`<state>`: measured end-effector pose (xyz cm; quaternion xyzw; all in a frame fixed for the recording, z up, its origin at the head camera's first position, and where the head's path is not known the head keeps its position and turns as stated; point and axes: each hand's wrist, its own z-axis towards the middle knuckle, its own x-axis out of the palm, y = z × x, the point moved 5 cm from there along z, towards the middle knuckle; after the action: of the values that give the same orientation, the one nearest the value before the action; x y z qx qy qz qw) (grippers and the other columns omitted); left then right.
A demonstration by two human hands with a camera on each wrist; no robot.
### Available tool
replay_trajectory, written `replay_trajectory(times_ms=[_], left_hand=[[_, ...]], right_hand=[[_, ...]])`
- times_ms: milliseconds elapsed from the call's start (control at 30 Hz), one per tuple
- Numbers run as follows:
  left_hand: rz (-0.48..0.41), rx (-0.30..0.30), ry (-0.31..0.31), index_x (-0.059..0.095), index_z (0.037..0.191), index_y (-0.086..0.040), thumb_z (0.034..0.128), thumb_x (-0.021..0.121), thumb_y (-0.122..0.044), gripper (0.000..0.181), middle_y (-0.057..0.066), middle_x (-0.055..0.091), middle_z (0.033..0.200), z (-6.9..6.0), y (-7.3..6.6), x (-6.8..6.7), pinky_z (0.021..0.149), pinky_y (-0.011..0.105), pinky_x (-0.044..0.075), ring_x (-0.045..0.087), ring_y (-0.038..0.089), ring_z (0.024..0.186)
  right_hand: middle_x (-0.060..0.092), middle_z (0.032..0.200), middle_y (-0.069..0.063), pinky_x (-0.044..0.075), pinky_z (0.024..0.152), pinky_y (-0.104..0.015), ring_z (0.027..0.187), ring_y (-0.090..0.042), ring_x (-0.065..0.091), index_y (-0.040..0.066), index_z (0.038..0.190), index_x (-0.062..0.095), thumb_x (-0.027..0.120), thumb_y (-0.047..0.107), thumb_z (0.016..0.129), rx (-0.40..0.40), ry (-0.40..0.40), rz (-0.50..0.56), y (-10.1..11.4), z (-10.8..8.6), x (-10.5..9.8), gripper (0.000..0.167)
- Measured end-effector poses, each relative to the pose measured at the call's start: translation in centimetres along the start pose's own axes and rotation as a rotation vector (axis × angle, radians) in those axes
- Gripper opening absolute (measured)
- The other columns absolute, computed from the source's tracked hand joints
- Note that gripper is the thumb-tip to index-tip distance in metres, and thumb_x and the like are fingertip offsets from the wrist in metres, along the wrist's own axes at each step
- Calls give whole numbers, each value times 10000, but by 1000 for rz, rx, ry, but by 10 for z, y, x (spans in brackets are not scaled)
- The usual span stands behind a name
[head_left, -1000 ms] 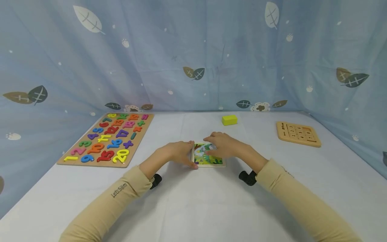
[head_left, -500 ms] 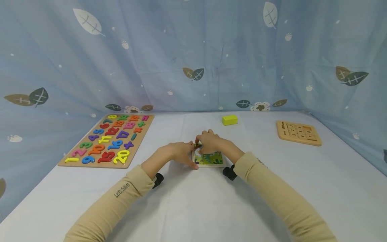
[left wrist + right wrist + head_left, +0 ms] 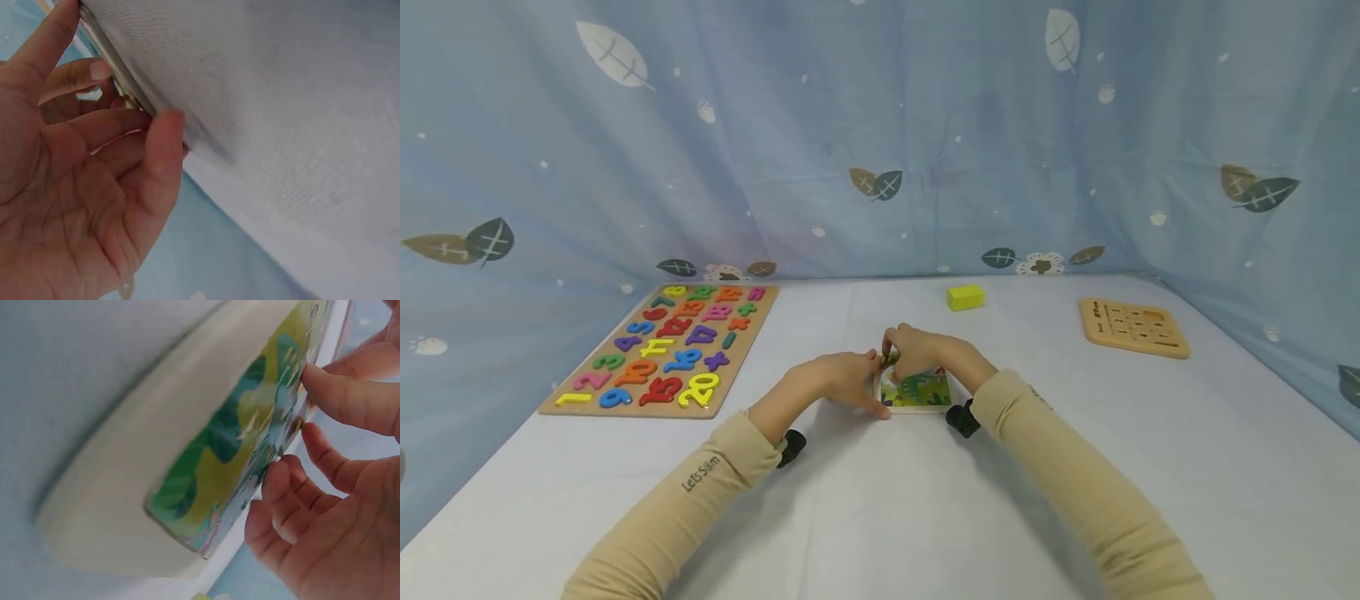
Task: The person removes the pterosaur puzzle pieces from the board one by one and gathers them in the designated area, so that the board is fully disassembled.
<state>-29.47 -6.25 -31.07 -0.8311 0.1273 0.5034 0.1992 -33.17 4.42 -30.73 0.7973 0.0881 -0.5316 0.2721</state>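
A small picture puzzle (image 3: 917, 393) in a pale wooden frame lies flat at the middle of the table, with a green dinosaur scene on it. My left hand (image 3: 846, 380) holds the frame along its left side, thumb near the front corner and fingers towards the back. Over the upper left part of the picture, my right hand (image 3: 919, 350) pinches a small puzzle piece (image 3: 889, 360), which looks tilted up. The right wrist view shows that thumb and fingertips close to the picture (image 3: 231, 434). The right hand hides much of the puzzle's back part.
A wooden board (image 3: 730, 392) with colourful numbers lies at the left. Behind the puzzle stands a yellow-green block (image 3: 966, 297). At the right is a small wooden number board (image 3: 1135, 328). A blue patterned curtain (image 3: 880, 125) hangs behind the table.
My right hand has moved left across the puzzle, and its fingers have closed on a piece at the upper left, now tilted up. The left hand stays on the frame.
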Motion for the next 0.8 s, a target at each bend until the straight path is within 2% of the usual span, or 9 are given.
replay_trajectory(times_ms=[67, 133, 167, 267, 367, 567, 800], left_hand=[[-29, 16, 12, 182, 1543, -95, 854, 673, -513, 943, 112, 80, 1619, 0, 0, 1, 714, 327, 540, 641, 228, 905], [-62, 25, 28, 121, 1549, -81, 865, 666, -499, 969, 127, 37, 1621, 0, 0, 3, 549, 281, 504, 614, 212, 826], [-77, 24, 39, 86, 1551, -78, 872, 658, -498, 982, 127, 10, 1623, 0, 1, 4, 524, 267, 491, 606, 216, 930], [-100, 14, 72, 1, 1549, -74, 889, 628, -510, 1010, 117, -57, 1624, -1, 3, 7, 511, 250, 469, 448, 255, 1283], [-121, 6, 88, -26, 1549, -88, 897, 615, -510, 1007, 97, -88, 1624, -2, 3, 9, 517, 248, 462, 226, 251, 1433], [-131, 1, 87, -18, 1551, -90, 896, 619, -504, 1002, 90, -84, 1625, -2, 3, 10, 505, 246, 450, 219, 244, 1432], [-112, -9, 78, -15, 1551, -94, 897, 617, -505, 998, 99, -76, 1625, -4, 3, 8, 494, 244, 436, 284, 258, 1397]], right_hand=[[474, 1133, -113, 427, 811, -325, 934, -204, 458, 64, 1167, 516, 706, 144, 825, -15, -15, 49, -3, 1, -1, 399], [488, 1083, -110, 418, 754, -296, 878, -192, 457, 51, 1153, 516, 721, 131, 807, -30, -43, 67, -4, 2, -2, 410], [501, 1059, -108, 417, 734, -287, 857, -189, 460, 45, 1152, 520, 728, 128, 800, -37, -58, 68, -4, 2, -2, 417], [553, 1013, -104, 438, 715, -275, 832, -183, 495, 30, 1157, 541, 740, 153, 805, -52, -99, 55, -3, 3, -2, 423], [622, 1000, -98, 476, 725, -275, 829, -179, 550, 20, 1117, 596, 741, 202, 827, -56, -146, 23, -1, 2, -2, 371], [690, 946, -88, 507, 697, -264, 766, -155, 598, 16, 948, 680, 754, 209, 832, -79, -261, -56, 9, -1, -5, 238], [720, 921, -87, 520, 659, -241, 760, -154, 624, 21, 931, 748, 761, 186, 823, -131, -337, -108, 17, -9, -13, 197]])
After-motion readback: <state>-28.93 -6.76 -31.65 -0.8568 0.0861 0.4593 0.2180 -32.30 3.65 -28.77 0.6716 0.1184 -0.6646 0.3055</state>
